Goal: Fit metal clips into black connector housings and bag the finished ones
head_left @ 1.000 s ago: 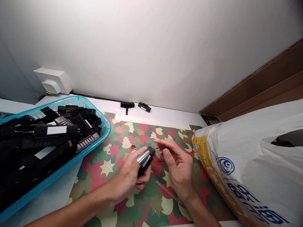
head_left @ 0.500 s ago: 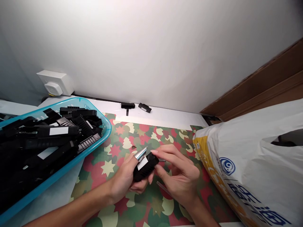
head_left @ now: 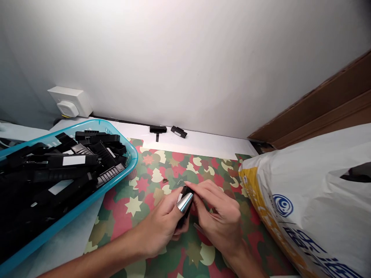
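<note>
Black casing [head_left: 183, 220] between two hands [head_left: 159, 227] [head_left: 222, 219], one basket [head_left: 133, 157]

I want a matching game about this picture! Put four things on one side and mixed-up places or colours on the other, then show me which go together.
Things:
1. basket
2. plastic bag
3. shiny metal piece
4. black part

Places and colours:
A. over the thumb of the left hand
B. gripped in the left hand
C. white and yellow
D. blue, heaped with black pieces

Right pairs: 1-D, 2-C, 3-A, 4-B
</note>
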A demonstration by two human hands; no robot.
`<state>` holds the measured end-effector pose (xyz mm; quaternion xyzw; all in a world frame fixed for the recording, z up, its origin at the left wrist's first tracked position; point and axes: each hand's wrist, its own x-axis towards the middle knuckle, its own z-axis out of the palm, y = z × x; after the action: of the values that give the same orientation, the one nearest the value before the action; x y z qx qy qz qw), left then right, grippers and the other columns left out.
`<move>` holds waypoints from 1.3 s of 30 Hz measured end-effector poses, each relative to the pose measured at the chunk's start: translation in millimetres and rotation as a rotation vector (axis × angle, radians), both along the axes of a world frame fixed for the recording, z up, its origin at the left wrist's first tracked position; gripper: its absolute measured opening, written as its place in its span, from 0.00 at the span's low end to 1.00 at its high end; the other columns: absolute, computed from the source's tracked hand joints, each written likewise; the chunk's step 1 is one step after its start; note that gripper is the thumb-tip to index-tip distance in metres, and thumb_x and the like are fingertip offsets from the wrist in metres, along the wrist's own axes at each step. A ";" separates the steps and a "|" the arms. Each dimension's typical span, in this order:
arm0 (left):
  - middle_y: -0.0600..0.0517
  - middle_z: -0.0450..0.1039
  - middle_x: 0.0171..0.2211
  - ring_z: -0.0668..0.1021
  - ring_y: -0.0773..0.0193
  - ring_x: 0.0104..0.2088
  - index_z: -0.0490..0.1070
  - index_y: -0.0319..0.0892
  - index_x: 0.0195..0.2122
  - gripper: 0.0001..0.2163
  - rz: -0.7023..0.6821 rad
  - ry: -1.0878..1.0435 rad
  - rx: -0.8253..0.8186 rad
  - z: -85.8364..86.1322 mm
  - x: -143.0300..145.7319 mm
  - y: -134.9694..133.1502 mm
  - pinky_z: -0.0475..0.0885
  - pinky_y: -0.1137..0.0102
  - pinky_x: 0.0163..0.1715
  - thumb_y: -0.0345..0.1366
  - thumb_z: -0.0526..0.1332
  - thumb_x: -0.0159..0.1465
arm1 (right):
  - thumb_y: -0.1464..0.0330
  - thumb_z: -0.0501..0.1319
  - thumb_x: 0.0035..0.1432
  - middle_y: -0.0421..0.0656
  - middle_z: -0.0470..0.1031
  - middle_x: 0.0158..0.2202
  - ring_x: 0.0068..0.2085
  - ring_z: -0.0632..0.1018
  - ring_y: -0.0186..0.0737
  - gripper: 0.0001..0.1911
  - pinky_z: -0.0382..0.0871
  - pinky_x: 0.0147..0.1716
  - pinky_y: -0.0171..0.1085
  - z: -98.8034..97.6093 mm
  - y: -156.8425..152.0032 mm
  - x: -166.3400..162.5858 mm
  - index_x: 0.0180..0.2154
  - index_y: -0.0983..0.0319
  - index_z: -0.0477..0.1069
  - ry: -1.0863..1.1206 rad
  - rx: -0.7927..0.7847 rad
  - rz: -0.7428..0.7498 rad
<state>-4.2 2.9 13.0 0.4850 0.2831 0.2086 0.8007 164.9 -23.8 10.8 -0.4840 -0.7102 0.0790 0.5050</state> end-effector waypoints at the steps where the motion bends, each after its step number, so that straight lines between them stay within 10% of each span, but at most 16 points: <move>1: 0.62 0.57 0.22 0.55 0.69 0.22 0.62 0.46 0.42 0.22 0.004 0.005 0.002 0.5 -0.3 -0.3 0.55 0.72 0.22 0.62 0.52 0.73 | 0.81 0.61 0.67 0.41 0.82 0.32 0.31 0.80 0.40 0.24 0.79 0.32 0.38 -0.1 -0.1 -0.7 0.55 0.53 0.83 0.006 0.003 -0.009; 14: 0.62 0.59 0.21 0.58 0.68 0.21 0.63 0.43 0.52 0.24 0.039 0.085 0.124 3.1 -0.8 -5.1 0.55 0.72 0.22 0.60 0.47 0.75 | 0.81 0.64 0.64 0.42 0.86 0.36 0.34 0.84 0.40 0.17 0.81 0.34 0.37 -1.4 -0.5 -1.3 0.46 0.56 0.83 0.069 -0.001 -0.025; 23: 0.62 0.56 0.22 0.57 0.69 0.22 0.60 0.45 0.38 0.21 0.008 0.063 0.143 2.8 -1.1 -4.3 0.55 0.71 0.22 0.59 0.49 0.76 | 0.82 0.67 0.59 0.41 0.85 0.32 0.30 0.83 0.40 0.16 0.80 0.31 0.37 -6.0 -2.1 3.3 0.41 0.57 0.83 0.173 0.037 0.027; 33: 0.59 0.57 0.27 0.59 0.66 0.27 0.65 0.45 0.60 0.26 0.004 0.167 0.159 -0.7 -6.8 -7.6 0.60 0.70 0.28 0.60 0.45 0.76 | 0.82 0.66 0.61 0.41 0.87 0.37 0.35 0.85 0.40 0.20 0.81 0.32 0.36 -5.0 0.3 3.7 0.47 0.55 0.84 0.177 -0.026 0.070; 39: 0.58 0.58 0.27 0.60 0.66 0.26 0.70 0.42 0.56 0.28 0.010 0.120 0.240 8.2 -3.0 -6.4 0.61 0.70 0.26 0.61 0.46 0.76 | 0.83 0.67 0.59 0.42 0.85 0.34 0.32 0.83 0.40 0.18 0.79 0.32 0.38 -6.2 -0.4 3.8 0.44 0.57 0.83 0.167 0.024 0.049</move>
<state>-7.2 -3.6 21.2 0.5873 0.3061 0.2157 0.7175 168.7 -24.2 4.6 -0.4523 -0.6780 0.1228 0.5663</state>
